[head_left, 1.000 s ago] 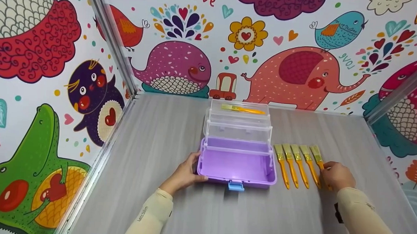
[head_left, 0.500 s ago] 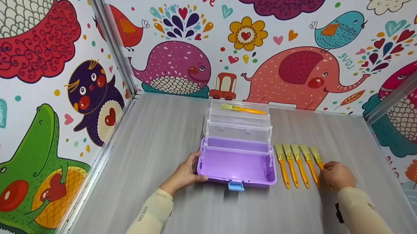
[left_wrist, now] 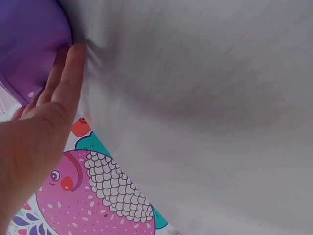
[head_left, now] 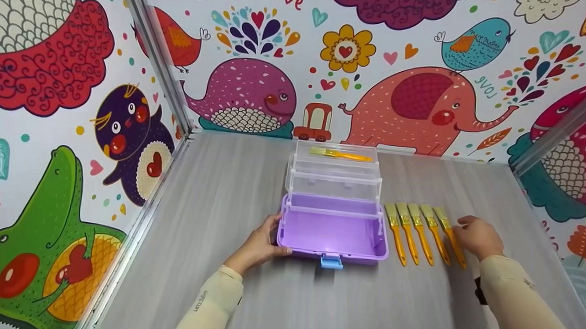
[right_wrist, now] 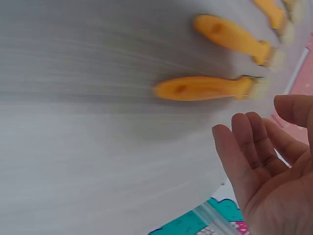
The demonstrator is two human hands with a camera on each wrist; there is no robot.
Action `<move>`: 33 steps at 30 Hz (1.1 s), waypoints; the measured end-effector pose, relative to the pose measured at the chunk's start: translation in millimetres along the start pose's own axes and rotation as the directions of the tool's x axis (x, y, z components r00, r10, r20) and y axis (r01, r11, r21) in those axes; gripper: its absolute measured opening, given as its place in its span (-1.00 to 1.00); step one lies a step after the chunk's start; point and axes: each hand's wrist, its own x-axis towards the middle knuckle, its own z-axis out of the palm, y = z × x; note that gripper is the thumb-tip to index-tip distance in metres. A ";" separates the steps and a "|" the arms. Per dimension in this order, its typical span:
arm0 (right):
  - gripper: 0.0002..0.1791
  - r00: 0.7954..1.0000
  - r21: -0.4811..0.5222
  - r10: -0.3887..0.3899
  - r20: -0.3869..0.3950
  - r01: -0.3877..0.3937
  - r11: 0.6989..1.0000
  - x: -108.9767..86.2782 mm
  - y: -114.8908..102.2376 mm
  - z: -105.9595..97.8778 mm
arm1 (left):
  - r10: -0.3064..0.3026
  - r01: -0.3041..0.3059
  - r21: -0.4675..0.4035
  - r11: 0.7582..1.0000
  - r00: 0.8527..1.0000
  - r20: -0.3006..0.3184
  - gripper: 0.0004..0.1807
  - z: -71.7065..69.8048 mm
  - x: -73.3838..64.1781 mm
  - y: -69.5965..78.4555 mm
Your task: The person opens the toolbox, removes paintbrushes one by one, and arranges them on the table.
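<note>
A purple toolbox (head_left: pixel 332 234) with clear fold-out trays (head_left: pixel 336 186) stands open on the table. My left hand (head_left: pixel 258 243) holds its front left corner, thumb at the front rim and fingers along the side; the left wrist view shows these fingers (left_wrist: pixel 73 73) fairly straight against the purple wall. To the box's right lies a row of several flat paintbrushes (head_left: pixel 418 234) with orange handles, bristles pointing away. Just right of the rightmost paintbrush (head_left: pixel 450 238) is my right hand (head_left: pixel 478 237), holding nothing. Its fingers are loosely bent and apart from the thumb in the right wrist view.
Another paintbrush (head_left: pixel 343 154) lies in the topmost clear tray at the back. A blue latch (head_left: pixel 332 261) hangs at the box's front. Cartoon-printed walls (head_left: pixel 394 104) enclose the grey table (head_left: pixel 213 181) at the back and sides.
My right hand has let go of the rightmost paintbrush and moved slightly right, away from it. That brush has shifted a little left, nearer the others. My left hand stays on the box.
</note>
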 end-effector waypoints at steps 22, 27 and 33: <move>-0.58 0.967 0.267 -0.252 -0.029 0.250 0.931 9.0 -129.4 -20.9 | 0.018 -0.018 0.017 1.000 1.000 0.000 0.07 0.4 1.2 -0.6; -0.62 0.942 0.306 -0.335 0.006 0.317 0.898 13.7 -149.6 -19.3 | 0.027 -0.027 0.014 1.000 1.000 -0.004 0.06 1.1 1.6 -1.5; -0.60 0.907 0.326 -0.419 0.045 0.384 0.864 18.6 -175.9 -14.5 | 0.022 -0.022 0.015 1.000 1.000 -0.012 0.06 0.7 0.7 -0.4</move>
